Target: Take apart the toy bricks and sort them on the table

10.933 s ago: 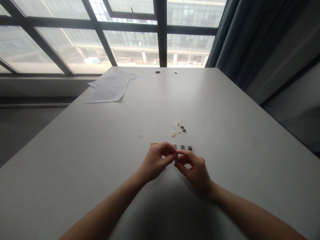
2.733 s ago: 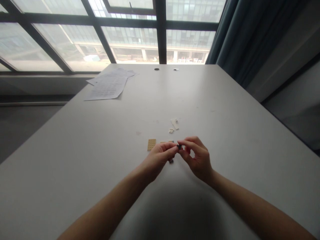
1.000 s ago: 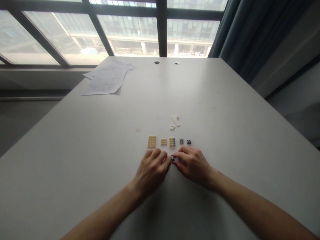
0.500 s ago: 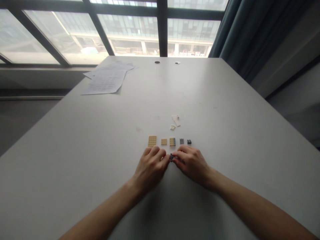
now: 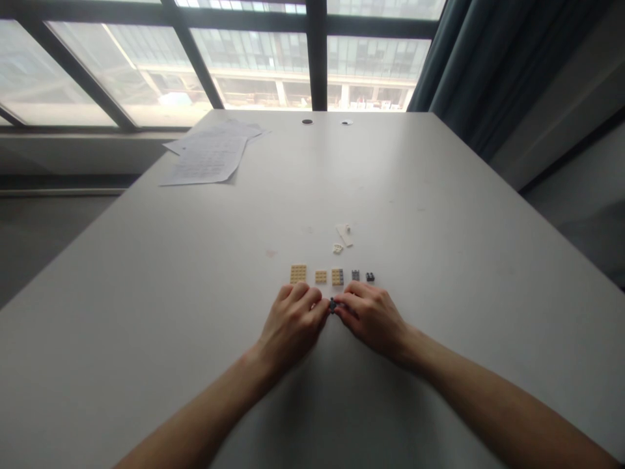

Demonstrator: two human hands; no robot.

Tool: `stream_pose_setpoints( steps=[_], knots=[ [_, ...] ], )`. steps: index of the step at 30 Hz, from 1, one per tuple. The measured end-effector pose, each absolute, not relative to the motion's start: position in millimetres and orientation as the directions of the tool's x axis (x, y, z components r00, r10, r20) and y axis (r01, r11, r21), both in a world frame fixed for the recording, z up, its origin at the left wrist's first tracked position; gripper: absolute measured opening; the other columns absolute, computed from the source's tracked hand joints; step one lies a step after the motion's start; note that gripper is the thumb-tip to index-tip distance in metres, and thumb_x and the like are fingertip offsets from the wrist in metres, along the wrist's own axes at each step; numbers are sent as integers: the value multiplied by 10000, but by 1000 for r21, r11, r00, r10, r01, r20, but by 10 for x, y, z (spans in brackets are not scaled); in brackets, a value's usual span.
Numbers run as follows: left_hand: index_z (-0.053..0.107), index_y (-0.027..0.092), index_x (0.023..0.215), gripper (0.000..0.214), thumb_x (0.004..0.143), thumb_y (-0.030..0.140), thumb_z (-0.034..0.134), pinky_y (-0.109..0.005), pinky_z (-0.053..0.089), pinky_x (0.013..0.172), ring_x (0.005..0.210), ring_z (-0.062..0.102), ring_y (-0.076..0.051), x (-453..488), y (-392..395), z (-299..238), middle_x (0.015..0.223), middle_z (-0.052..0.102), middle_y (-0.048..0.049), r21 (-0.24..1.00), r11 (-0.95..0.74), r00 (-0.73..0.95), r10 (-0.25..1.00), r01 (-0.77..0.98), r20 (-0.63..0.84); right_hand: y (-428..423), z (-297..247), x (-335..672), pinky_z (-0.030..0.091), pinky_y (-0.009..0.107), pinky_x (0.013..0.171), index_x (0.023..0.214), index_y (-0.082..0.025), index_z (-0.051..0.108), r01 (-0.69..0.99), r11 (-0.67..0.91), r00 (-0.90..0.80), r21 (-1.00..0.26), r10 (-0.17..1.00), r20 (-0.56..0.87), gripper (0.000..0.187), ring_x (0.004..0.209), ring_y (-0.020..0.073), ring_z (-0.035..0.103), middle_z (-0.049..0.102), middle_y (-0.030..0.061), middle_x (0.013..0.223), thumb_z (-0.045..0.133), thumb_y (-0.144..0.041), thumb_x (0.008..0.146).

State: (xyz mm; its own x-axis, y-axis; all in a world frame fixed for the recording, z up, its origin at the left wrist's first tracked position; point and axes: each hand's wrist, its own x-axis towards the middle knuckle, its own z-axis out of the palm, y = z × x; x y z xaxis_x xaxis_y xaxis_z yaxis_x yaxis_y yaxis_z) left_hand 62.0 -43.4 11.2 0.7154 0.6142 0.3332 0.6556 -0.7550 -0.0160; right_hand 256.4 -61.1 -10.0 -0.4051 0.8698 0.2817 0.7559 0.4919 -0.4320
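Between the fingertips of both hands is a small dark grey toy brick, partly covered by the fingers. My left hand is closed and pinches it from the left. From the right, my right hand pinches it too, thumb and forefinger together. Just beyond the knuckles lies a row of pieces: a large tan studded plate, a smaller tan plate, a tan and grey piece, a grey piece and a black piece.
Farther out lie white flat pieces and a small cream piece. Loose printed papers rest at the far left of the white table. Two round holes sit near the back edge, below the window. A dark curtain hangs at the right.
Both hands have shifted very slightly left and away from me with the grey brick, which is turned a little. The pieces in the row stay where they were.
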Motion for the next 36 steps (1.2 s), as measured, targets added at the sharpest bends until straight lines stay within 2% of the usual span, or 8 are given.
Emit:
stream_pose_setpoints(
  steps=[15,22,29,33,36],
  knots=[
    [662,200,835,150,906,235,534,-348,354,712,778,506,-202,637,-427,140,759,621,-32,23,-741,676,624,671,391,-610,-90,2568,449,279,724,923,-192,685,762,486,-397,-428,873,285,151,765,169,588,639,52,864,548,-254,904],
    [683,212,881,118,880,270,580,-361,402,754,829,541,-214,583,-294,224,850,659,-45,130,-696,585,677,706,446,-628,-94,2571,462,283,737,993,-189,675,739,486,-357,-467,870,340,171,779,178,607,650,62,876,558,-264,894],
    [692,216,1035,216,845,281,613,-393,449,860,944,563,-239,722,346,208,992,671,-54,258,-576,511,813,775,278,-629,-109,2585,465,275,723,935,-183,677,699,484,-256,-527,857,447,137,747,169,611,655,54,838,556,-220,882],
    [671,204,1121,315,843,325,585,-398,460,887,981,567,-254,920,624,158,1053,660,-73,258,-560,526,828,787,194,-607,-114,2600,459,268,697,897,-179,674,686,465,-210,-559,863,460,129,709,160,598,643,48,799,551,-215,880],
    [680,215,1111,336,838,376,566,-397,463,888,984,574,-260,1027,709,117,1053,657,-75,244,-554,531,832,796,160,-591,-126,2600,453,268,692,891,-178,673,679,454,-195,-576,869,456,130,694,156,589,637,43,786,549,-215,881]
  ],
)
